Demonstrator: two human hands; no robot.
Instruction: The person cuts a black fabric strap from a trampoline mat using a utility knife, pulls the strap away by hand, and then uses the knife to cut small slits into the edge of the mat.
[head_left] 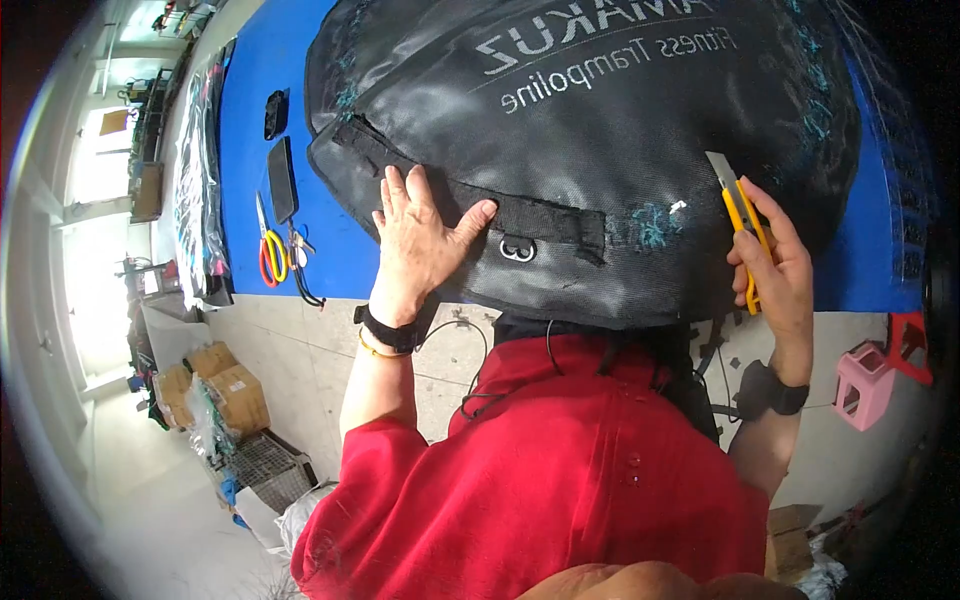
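A large black mesh mat [600,130] with pale lettering spreads over the blue table. Tangles of teal thread [648,226] dot it in several spots. Along its near edge runs a black webbing strip [535,218], with a metal ring [517,249] hanging below. My left hand [420,232] lies flat on the mat, fingers spread, its thumb over the strip. In my right hand [775,255] is a yellow utility knife [742,215], held above the mat's right part. Its blade is out and points away from me. A small white scrap [678,207] lies by the nearest thread tangle.
On the blue table [240,115], left of the mat, lie scissors [272,255] with red and yellow handles, keys [302,243], a dark phone [282,180] and a small black object [275,114]. A pink stool [865,385] stands at right; cardboard boxes [235,395] sit at left.
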